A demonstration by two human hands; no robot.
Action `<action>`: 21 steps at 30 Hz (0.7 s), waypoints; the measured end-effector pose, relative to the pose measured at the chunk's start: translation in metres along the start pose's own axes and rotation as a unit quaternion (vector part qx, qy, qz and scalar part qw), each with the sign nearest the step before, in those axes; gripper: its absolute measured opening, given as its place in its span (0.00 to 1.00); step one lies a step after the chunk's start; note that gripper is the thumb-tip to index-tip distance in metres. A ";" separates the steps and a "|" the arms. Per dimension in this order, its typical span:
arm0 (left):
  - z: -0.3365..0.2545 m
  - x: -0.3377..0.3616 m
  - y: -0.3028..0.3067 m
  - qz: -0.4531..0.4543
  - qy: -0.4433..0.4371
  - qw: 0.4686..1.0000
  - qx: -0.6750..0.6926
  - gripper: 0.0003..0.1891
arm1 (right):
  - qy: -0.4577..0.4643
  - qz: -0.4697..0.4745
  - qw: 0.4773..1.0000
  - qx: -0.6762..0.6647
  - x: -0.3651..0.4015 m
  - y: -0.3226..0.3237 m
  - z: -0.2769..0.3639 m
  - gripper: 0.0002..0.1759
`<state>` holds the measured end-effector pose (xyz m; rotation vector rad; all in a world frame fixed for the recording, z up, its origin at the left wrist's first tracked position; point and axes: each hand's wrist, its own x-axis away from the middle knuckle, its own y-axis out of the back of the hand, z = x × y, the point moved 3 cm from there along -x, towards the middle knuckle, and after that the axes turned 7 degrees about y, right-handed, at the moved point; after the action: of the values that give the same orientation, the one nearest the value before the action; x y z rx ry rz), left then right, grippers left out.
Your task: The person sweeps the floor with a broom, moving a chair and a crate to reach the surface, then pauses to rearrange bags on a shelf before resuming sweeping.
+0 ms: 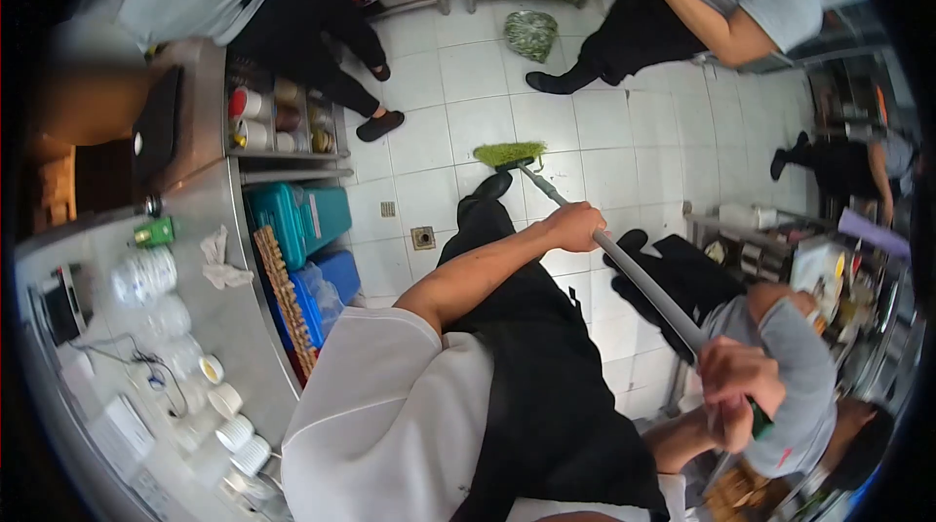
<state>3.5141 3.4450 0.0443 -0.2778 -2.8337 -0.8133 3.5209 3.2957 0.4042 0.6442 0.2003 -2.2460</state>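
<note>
Firmly, a kitchen worker's right hand (741, 376) clamps the upper part of a broom (650, 290), while the left hand (575, 227), its grip likewise closed around the handle, holds lower down. The handle slants away to green bristles (510, 153) on the tile floor (546, 117), just beyond the worker's shoe (490, 186). Good handling would seem to call for the upper hand to steer and the lower to press lightly, in short strokes that keep the bristles low. Because the handle crosses near a neighbouring person's dark shoes (629, 244), a wide swing looks unwise.

Whatever the bristles may be gathering cannot be made out, and the worker's second shoe is out of sight. Farther off, a bag (531, 35) of what looks like greens, its contents blurred by plastic, lies near another person's shoe (551, 83). Two people at the top are cut off by the frame, and a distant person (858, 166) at far right fades toward the lens's dark rim.
</note>
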 end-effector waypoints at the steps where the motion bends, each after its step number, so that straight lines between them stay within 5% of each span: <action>1: -0.010 0.002 0.005 0.018 -0.009 1.000 -0.012 0.14 | 0.026 0.002 1.000 -0.003 0.006 0.004 0.016 0.11; 4: -0.030 0.003 0.038 -0.016 -0.105 0.994 -0.028 0.01 | 0.110 -0.008 0.993 -0.042 0.023 0.012 0.042 0.11; 5: -0.012 -0.004 0.042 -0.009 -0.104 0.994 -0.009 0.03 | 0.097 -0.092 0.991 0.007 0.039 0.007 0.036 0.10; 9: 0.077 -0.042 0.073 -0.109 -0.078 0.990 -0.044 0.03 | -0.132 -0.216 0.956 0.147 0.048 -0.031 -0.056 0.07; 12: 0.116 -0.034 0.023 0.129 -0.087 0.983 -0.094 0.08 | -0.098 -0.183 0.971 0.116 0.077 -0.054 -0.062 0.02; 14: 0.084 -0.003 -0.017 0.154 -0.186 0.970 -0.036 0.11 | -0.114 -0.288 0.943 0.122 0.084 -0.073 -0.021 0.10; 18: 0.008 0.047 -0.100 0.304 -0.291 0.905 0.059 0.12 | -0.085 -0.271 0.947 0.152 0.090 -0.085 0.046 0.11; 21: -0.041 0.062 -0.104 0.466 -0.239 0.851 0.018 0.16 | -0.115 -0.214 0.954 0.178 0.091 -0.111 0.076 0.12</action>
<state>3.4353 3.3440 0.0394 -1.8736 -2.5310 -0.4835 3.3597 3.2877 0.4174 0.5536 -0.2076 -2.7878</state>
